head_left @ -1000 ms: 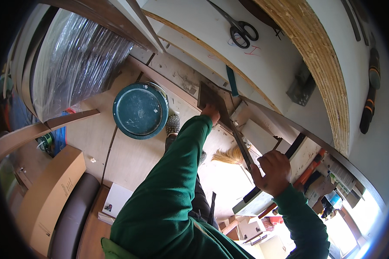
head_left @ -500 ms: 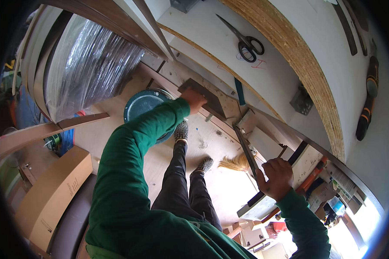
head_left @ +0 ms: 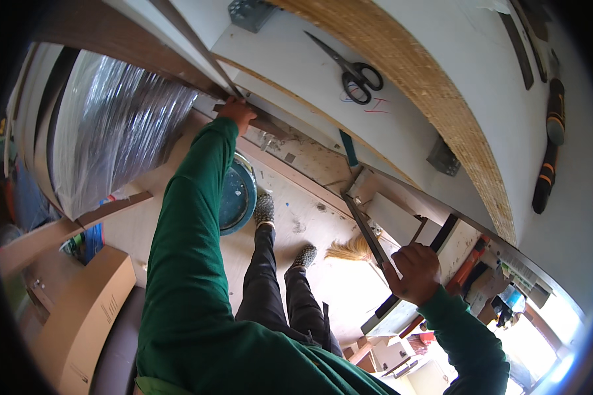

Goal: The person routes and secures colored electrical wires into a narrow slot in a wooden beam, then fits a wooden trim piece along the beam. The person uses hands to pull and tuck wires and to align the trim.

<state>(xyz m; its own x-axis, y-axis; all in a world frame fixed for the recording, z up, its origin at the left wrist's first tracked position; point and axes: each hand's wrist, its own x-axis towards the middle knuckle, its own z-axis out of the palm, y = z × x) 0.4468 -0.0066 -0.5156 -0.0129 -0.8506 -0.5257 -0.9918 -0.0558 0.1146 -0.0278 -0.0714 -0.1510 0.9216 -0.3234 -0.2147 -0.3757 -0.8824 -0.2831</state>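
Observation:
My left hand reaches far out to the upper left, its fingers closed on a small brown board seen nearly edge-on. That board lies close to the lower edge of the white shelving. At the right, my right hand is curled around the near end of a long, narrow dark strip. The strip slants away from it toward the cabinet frame. Below my left forearm stands a round bucket with a dark teal lid, partly hidden by the sleeve.
Black-handled scissors lie on the white shelf, with an orange-and-black tool farther right. A plastic-wrapped roll stands at the left above a cardboard box. Broom bristles touch the floor near my feet.
My left hand has moved up and to the left with the brown board, which has turned from its broad face to nearly edge-on. The right hand keeps its hold on the strip.

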